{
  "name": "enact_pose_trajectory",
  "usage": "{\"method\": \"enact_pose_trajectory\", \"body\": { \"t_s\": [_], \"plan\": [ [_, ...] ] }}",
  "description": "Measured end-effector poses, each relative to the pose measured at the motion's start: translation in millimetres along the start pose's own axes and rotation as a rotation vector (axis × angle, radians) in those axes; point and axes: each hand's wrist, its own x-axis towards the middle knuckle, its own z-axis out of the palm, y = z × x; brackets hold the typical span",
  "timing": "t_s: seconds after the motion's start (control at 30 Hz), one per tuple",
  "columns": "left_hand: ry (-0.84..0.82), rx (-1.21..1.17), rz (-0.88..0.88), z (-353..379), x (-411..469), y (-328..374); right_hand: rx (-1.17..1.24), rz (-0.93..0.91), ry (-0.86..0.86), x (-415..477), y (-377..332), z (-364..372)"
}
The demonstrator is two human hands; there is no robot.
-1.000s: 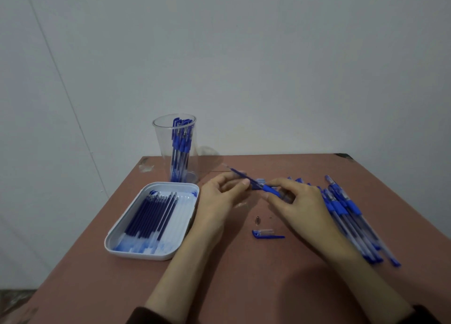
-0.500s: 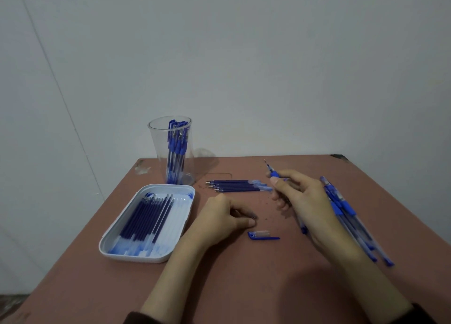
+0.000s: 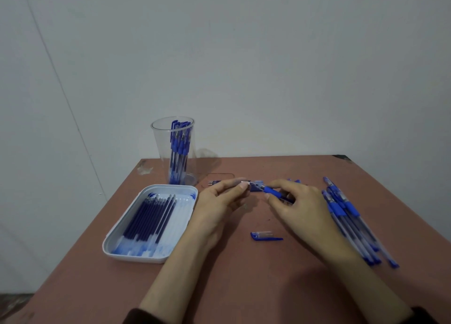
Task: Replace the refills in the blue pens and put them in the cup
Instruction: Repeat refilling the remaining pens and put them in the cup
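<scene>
My right hand (image 3: 296, 205) grips a blue pen (image 3: 271, 190) by its barrel, the blue rubber grip pointing left. My left hand (image 3: 219, 200) pinches a small tip piece (image 3: 247, 184) right at the pen's front end. Both hands meet above the middle of the table. A loose blue pen cap (image 3: 264, 236) lies on the table in front of them. At the back left stands a clear cup (image 3: 161, 153) with several blue pens in it. Several refills (image 3: 148, 216) lie in the white tray (image 3: 136, 258) on the left.
A pile of several blue pens (image 3: 346, 214) lies along the right side of the brown table (image 3: 244, 279). A few loose refills (image 3: 214, 182) lie behind my hands. The wall is close behind the table.
My left hand rose from the table, where it pinched the small tip piece, and came up to the pen. My right hand swung the pen down and leftward to meet it.
</scene>
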Motion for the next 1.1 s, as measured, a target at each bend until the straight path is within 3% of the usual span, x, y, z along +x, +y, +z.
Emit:
{"method": "enact_pose_trajectory", "body": {
  "t_s": [0.23, 0.6, 0.93, 1.1],
  "plan": [
    [0.019, -0.048, 0.006, 0.2, 2.1, -0.8, -0.023, 0.003, 0.008, 0.7, -1.9, -3.0],
    [-0.045, 0.103, 0.029, -0.5, 3.4, -4.7, 0.001, -0.052, -0.007, -2.0, -1.8, 1.7],
    [-0.083, -0.026, 0.107, 1.7, 3.0, -4.7, 0.406, 0.070, -0.122, -1.5, -7.8, 4.2],
    [-0.065, 0.071, 0.056, -1.9, 6.3, -9.6, 0.496, 0.098, -0.091, -0.1, -9.0, 1.3]
  ]
}}
